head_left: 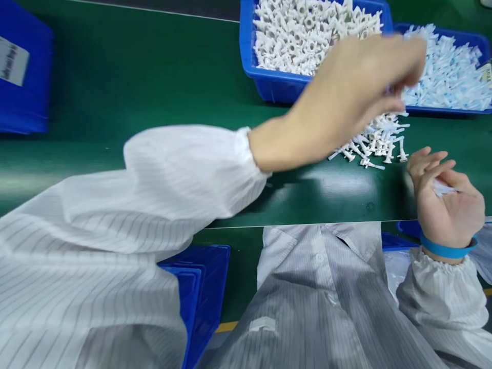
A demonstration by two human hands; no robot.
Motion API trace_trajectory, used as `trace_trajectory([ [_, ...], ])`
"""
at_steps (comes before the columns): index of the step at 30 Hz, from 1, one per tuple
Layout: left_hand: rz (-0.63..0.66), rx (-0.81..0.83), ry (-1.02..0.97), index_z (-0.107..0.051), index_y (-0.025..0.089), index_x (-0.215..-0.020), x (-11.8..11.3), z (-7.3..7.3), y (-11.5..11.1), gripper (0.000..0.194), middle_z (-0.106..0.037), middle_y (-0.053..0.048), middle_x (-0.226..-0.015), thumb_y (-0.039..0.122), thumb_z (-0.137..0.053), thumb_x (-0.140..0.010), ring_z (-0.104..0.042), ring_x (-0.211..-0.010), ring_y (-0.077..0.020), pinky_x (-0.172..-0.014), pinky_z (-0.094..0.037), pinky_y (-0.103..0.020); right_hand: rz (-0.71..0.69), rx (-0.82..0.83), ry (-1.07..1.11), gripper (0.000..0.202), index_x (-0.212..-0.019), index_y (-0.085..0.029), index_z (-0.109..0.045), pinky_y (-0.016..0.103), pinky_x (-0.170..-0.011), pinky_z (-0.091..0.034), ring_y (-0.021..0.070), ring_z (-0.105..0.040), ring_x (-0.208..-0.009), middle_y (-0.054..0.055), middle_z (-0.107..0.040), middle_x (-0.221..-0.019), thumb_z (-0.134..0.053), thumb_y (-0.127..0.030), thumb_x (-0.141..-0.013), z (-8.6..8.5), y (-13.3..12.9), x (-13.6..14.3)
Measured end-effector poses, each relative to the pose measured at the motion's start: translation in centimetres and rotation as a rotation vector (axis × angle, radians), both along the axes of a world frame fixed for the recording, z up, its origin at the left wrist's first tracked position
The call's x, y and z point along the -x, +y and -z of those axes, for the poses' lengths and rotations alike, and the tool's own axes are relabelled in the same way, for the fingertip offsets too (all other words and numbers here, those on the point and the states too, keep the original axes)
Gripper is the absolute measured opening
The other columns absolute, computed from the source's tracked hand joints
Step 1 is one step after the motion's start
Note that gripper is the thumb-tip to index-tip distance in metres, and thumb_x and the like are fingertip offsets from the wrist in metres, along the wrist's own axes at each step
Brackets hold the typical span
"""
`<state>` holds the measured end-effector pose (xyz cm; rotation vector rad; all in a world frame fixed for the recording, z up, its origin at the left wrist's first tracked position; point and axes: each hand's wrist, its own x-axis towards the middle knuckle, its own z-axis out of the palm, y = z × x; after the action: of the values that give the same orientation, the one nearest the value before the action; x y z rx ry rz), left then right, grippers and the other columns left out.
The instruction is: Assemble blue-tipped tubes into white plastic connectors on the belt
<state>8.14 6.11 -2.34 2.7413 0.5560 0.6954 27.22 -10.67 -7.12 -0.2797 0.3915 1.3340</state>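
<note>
My left hand reaches far across to the right, blurred by motion, and hovers above a loose pile of small white plastic parts on the green surface. Its fingertips are pinched together near the edge of the right-hand blue bin; whether they hold a piece is unclear. My right hand, with a blue wristband, rests at the surface's near edge with its fingers curled around small white parts.
A blue bin heaped with white parts stands at the back, beside the bin of pale bluish-white pieces. Stacked blue trays sit far left, with more blue trays below the near edge.
</note>
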Motion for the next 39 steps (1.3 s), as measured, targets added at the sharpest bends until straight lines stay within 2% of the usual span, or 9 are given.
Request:
trace_trajectory([
  [2, 0.157, 0.063, -0.047, -0.067, 0.017, -0.103, 0.4, 1.9, -2.3, 0.018, -0.069, 0.001, -0.098, 0.025, -0.051, -0.101, -0.066, -0.098, -0.0134, -0.086, -0.042, -0.025, -0.362, -0.210, 0.342, 0.030, -0.099, -0.025, -0.049, 0.008, -0.067, -0.058, 0.0067, -0.055, -0.080, 0.000, -0.053, -0.098, -0.048, 0.003, -0.086, 0.1, -0.4, -1.0],
  [4, 0.286, 0.164, -0.008, -0.065, 0.017, -0.093, 0.7, 4.2, -4.2, 0.016, -0.069, 0.002, -0.091, 0.029, -0.057, -0.100, -0.064, -0.088, -0.0116, -0.084, -0.043, -0.024, -0.451, -0.235, 0.344, 0.020, -0.091, -0.024, -0.045, 0.008, -0.033, -0.028, 0.0077, -0.036, -0.051, -0.005, -0.040, -0.069, -0.047, -0.004, -0.095, -0.1, -0.7, -1.4],
  [5, 0.344, 0.202, 0.036, -0.063, 0.017, -0.093, 0.9, 5.3, -4.8, 0.017, -0.069, 0.001, -0.094, 0.029, -0.055, -0.101, -0.062, -0.087, -0.0112, -0.085, -0.042, -0.025, -0.427, -0.168, 0.278, 0.015, -0.090, -0.023, -0.044, 0.009, -0.033, -0.017, 0.0067, -0.028, -0.048, -0.007, -0.035, -0.065, -0.050, -0.014, -0.100, -0.4, -0.8, -1.3],
  [9, 0.419, 0.295, 0.113, -0.060, 0.015, -0.095, 1.2, 8.0, -5.7, 0.018, -0.066, -0.003, -0.102, 0.029, -0.051, -0.103, -0.056, -0.089, -0.0121, -0.084, -0.040, -0.025, -0.574, 0.189, -0.621, 0.040, -0.070, -0.020, -0.038, 0.016, -0.036, -0.019, 0.0038, -0.011, -0.039, -0.010, -0.015, -0.051, -0.063, -0.031, -0.099, -1.8, -0.4, -0.2],
  [15, 0.337, 0.333, 0.107, -0.058, 0.016, -0.096, 1.2, 8.1, -5.3, 0.015, -0.063, -0.002, -0.099, 0.028, -0.053, -0.102, -0.054, -0.089, -0.0127, -0.085, -0.039, -0.025, -0.706, 0.265, -1.032, 0.049, -0.063, -0.019, -0.045, 0.014, -0.042, -0.033, 0.0072, -0.024, -0.050, -0.005, -0.021, -0.060, -0.071, -0.051, -0.089, -2.1, 1.0, 0.6],
  [20, 0.292, 0.198, 0.110, -0.059, 0.015, -0.100, 1.4, 8.4, -5.5, 0.013, -0.063, -0.002, -0.100, 0.028, -0.055, -0.101, -0.051, -0.087, -0.0140, -0.080, -0.037, -0.026, -0.754, 0.330, -0.994, 0.009, -0.082, -0.019, -0.066, 0.016, -0.052, -0.050, 0.0080, -0.044, -0.062, 0.003, -0.049, -0.080, -0.065, -0.028, -0.083, -2.1, 0.9, 0.1],
  [24, 0.268, 0.095, 0.099, -0.059, 0.016, -0.101, 1.4, 8.6, -5.7, 0.012, -0.063, -0.002, -0.099, 0.028, -0.057, -0.100, -0.049, -0.084, -0.0149, -0.077, -0.036, -0.028, -0.743, 0.287, -1.004, 0.018, -0.086, -0.015, -0.071, 0.009, -0.056, -0.052, 0.0068, -0.053, -0.071, 0.006, -0.058, -0.090, -0.068, -0.011, -0.069, -1.8, 0.6, 0.0],
  [30, 0.248, 0.033, 0.107, -0.059, 0.017, -0.103, 1.6, 8.6, -5.7, 0.012, -0.064, -0.003, -0.100, 0.028, -0.055, -0.101, -0.051, -0.084, -0.0157, -0.075, -0.037, -0.029, -0.676, 0.263, -1.126, 0.022, -0.098, -0.015, -0.078, 0.008, -0.057, -0.053, 0.0067, -0.055, -0.068, 0.007, -0.063, -0.092, -0.079, -0.019, -0.077, -1.4, 0.3, 0.5],
  [39, 0.242, 0.108, 0.110, -0.056, 0.015, -0.113, 1.4, 8.6, -5.6, 0.025, -0.063, -0.006, -0.107, 0.036, -0.058, -0.100, -0.056, -0.095, -0.0167, -0.083, -0.043, -0.029, -0.799, 0.142, -1.162, 0.023, -0.091, -0.024, -0.072, 0.017, -0.029, -0.014, 0.0039, -0.027, -0.040, -0.003, -0.052, -0.069, -0.083, -0.041, -0.081, -1.0, 0.8, 1.2],
])
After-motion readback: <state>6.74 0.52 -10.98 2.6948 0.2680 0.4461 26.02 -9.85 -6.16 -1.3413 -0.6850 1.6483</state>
